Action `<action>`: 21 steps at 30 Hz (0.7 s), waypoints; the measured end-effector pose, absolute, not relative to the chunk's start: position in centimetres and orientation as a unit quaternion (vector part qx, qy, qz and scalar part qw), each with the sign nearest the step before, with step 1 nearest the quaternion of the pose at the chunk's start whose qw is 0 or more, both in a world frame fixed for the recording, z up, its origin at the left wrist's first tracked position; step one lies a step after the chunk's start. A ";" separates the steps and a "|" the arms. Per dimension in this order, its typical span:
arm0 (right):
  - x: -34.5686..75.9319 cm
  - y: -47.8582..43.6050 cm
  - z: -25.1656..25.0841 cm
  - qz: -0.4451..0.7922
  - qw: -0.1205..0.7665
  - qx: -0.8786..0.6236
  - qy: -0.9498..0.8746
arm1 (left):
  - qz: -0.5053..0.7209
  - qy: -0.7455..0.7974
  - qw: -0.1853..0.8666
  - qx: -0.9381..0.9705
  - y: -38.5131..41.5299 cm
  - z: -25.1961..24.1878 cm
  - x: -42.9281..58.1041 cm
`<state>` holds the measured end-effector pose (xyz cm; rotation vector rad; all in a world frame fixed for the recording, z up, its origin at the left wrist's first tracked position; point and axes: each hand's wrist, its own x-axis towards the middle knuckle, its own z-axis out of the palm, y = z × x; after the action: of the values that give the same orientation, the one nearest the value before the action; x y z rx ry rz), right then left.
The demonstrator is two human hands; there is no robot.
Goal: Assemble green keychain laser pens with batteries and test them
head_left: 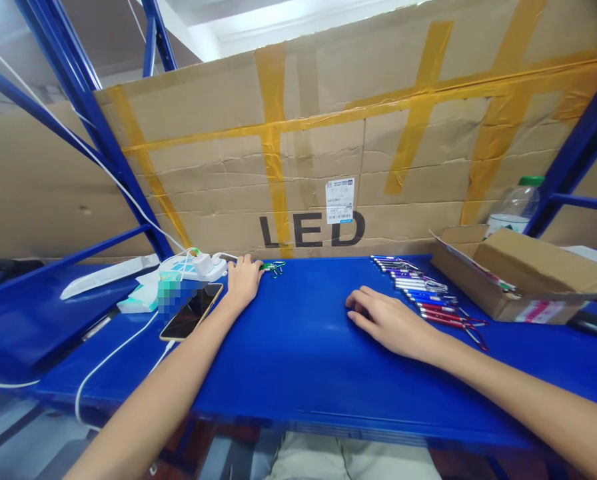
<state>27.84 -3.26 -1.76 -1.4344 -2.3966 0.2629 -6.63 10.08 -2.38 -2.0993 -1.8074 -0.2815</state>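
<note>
My left hand (244,279) reaches to the back of the blue shelf, its fingers bent down over one end of some green carabiner pens (273,268). Part of those pens is hidden under the fingers. My right hand (373,313) rests on the shelf with loosely curled fingers, a gap between thumb and fingertips and nothing held. Just right of it lies a row of several pens with carabiners (423,287), in black, purple, silver, blue and red.
A phone (193,312), a power strip (203,267) with white cables and a tissue pack (141,297) lie at left. An open cardboard box (508,293), a bottle (518,203) and a black mouse (592,323) are at right. A taped cardboard sheet (218,180) stands behind.
</note>
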 end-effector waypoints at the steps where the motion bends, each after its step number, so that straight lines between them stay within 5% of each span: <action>1: 27.8 -3.3 -1.8 0.094 0.170 -0.505 -0.841 | -0.100 -0.638 0.177 -0.742 10.1 -2.4 -6.6; 21: 28.0 -3.4 -1.5 0.098 0.159 -0.500 -0.846 | -0.114 -0.621 0.123 -0.765 10.1 -1.8 -6.5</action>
<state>28.02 -3.40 -1.46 -1.4290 -2.4174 0.2797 -6.48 10.11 -1.78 -2.2329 -1.8130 -0.3337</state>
